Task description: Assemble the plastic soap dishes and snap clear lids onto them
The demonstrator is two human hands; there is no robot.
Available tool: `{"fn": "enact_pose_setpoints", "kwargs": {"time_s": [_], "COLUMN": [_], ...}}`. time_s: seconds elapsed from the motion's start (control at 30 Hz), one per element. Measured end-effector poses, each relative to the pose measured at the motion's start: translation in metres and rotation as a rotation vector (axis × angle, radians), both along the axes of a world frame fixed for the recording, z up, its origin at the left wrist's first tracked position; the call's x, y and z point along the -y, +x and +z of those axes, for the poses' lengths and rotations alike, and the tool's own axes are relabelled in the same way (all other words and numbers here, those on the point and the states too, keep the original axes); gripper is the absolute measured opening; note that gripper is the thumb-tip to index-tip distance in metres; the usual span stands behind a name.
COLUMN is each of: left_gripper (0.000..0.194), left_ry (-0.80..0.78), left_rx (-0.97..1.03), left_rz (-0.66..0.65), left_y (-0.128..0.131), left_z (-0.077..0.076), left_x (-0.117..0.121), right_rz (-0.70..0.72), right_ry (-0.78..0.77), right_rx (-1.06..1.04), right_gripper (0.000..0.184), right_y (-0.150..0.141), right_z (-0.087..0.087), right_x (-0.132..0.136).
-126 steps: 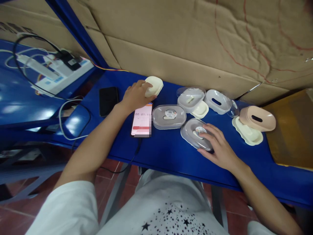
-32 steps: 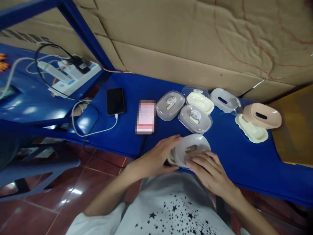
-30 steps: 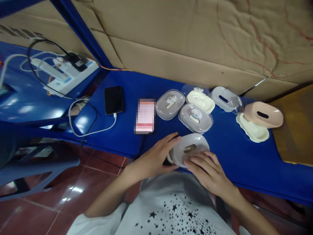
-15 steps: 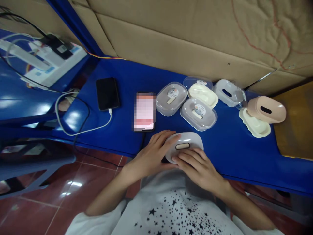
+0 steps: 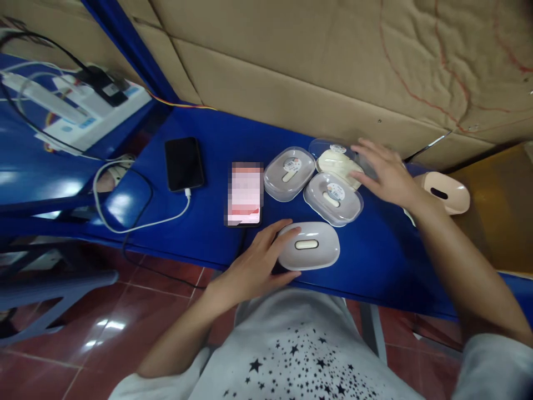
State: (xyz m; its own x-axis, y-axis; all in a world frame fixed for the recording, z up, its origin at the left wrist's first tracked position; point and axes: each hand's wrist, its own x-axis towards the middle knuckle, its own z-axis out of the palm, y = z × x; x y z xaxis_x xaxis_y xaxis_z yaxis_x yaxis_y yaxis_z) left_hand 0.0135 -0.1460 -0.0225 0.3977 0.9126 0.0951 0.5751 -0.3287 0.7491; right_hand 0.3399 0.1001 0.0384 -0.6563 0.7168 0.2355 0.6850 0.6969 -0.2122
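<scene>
My left hand is closed round the left end of a grey soap dish, which lies near the table's front edge. A cream strip shows in the dish's slot. My right hand is stretched over the back row with its fingers apart. Its fingertips are by a clear lid and a cream dish base; I cannot tell whether they touch. Two lidded grey soap dishes with round stickers, the left one and the right one, lie just beyond the held dish. My right hand mostly hides another grey dish.
A peach soap dish stands at the right beside a brown box. To the left are a phone with a lit screen and a black device on a white cable. A power strip sits at far left. Cardboard lines the back.
Earlier both hands held the grey dish, and the cream strip became centred in its slot. Since then my right hand has let go and moved to the back right. My left hand stays on the dish.
</scene>
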Motion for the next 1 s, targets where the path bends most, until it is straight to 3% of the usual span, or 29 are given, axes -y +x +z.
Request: {"fn": "enact_pose_setpoints", "kwargs": {"time_s": [0.1, 0.2, 0.3, 0.4, 0.5, 0.57, 0.63, 0.73, 0.83, 0.9, 1.0], "left_gripper": [0.098, 0.098, 0.098, 0.098, 0.101, 0.105, 0.112, 0.12, 0.124, 0.124, 0.124], "left_ry": [-0.006, -0.011, -0.017, -0.016, 0.004, 0.012, -0.019, -0.1, -0.118, -0.106, -0.088], "left_rx": [0.025, 0.06, 0.068, 0.06, 0.074, 0.094, 0.114, 0.15, 0.208, 0.237, 0.251], "left_rz": [-0.018, -0.046, -0.057, -0.059, -0.058, -0.047, -0.01, 0.066, 0.073, 0.047, 0.02], "left_y": [-0.002, -0.004, -0.006, -0.006, -0.005, -0.005, -0.004, -0.002, -0.002, -0.003, -0.004], "left_z": [0.0, 0.001, 0.002, 0.002, 0.0, -0.001, -0.003, -0.005, -0.007, -0.009, -0.011], "left_x": [-0.001, -0.002, -0.003, -0.003, -0.003, -0.002, -0.001, -0.001, -0.001, -0.002, -0.002], "right_rz": [0.024, 0.031, -0.025, -0.101, -0.168, -0.172, -0.088, 0.064, 0.084, 0.081, 0.094], "right_ry": [-0.101, -0.164, -0.142, -0.097, 0.056, 0.191, 0.256, 0.197, 0.089, 0.033, 0.006], "right_rx": [0.017, 0.046, 0.058, 0.058, 0.003, -0.105, -0.249, -0.269, -0.214, -0.207, -0.189], "right_gripper": [0.078, 0.079, 0.08, 0.083, 0.078, 0.071, 0.068, 0.081, 0.084, 0.084, 0.086], "right_y": [-0.012, -0.024, -0.031, -0.032, -0.027, -0.022, -0.018, -0.014, -0.016, -0.019, -0.025], "right_z": [-0.011, -0.021, -0.024, -0.014, 0.002, 0.008, 0.007, -0.008, -0.03, -0.04, -0.047], "right_x": [-0.045, -0.068, -0.07, -0.055, -0.021, 0.015, 0.062, 0.136, 0.191, 0.21, 0.216]}}
